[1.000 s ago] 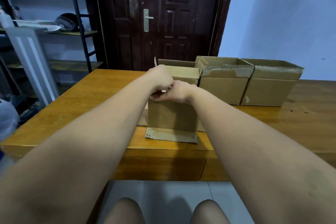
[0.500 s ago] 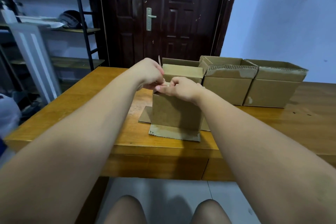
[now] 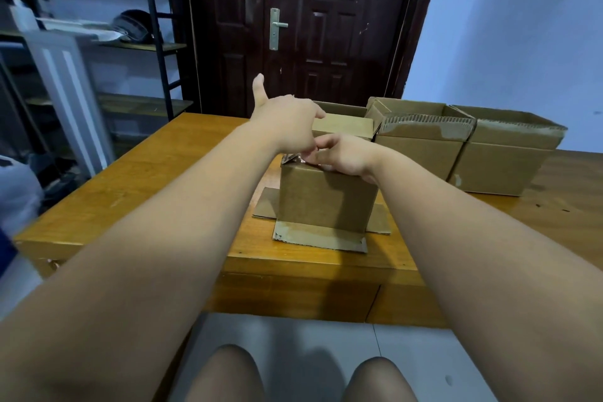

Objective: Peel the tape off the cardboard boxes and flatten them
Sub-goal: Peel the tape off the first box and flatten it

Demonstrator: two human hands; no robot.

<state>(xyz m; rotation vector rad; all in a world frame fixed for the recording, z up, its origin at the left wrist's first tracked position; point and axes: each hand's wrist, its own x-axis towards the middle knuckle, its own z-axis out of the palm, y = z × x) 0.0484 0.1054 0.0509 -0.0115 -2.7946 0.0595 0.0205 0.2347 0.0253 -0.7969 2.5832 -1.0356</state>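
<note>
Tape (image 3: 290,158) now stands lifted at the centre box's (image 3: 326,199) top-left corner, so peeling has begun. Left hand (image 3: 287,127) and right hand (image 3: 346,158) curl their fingers there; actual grip unclear.

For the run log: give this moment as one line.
step: peeling | left hand pinches tape | right hand holds box | other boxes behind

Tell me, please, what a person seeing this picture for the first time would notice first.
The left hand, thumb up, and the right hand meet on top of a small cardboard box at a lifted scrap of tape; which fingers hold it is unclear. The box stands on its spread flaps near the front edge of the table. More open boxes sit behind it to the right; a dark door stands beyond.
</note>
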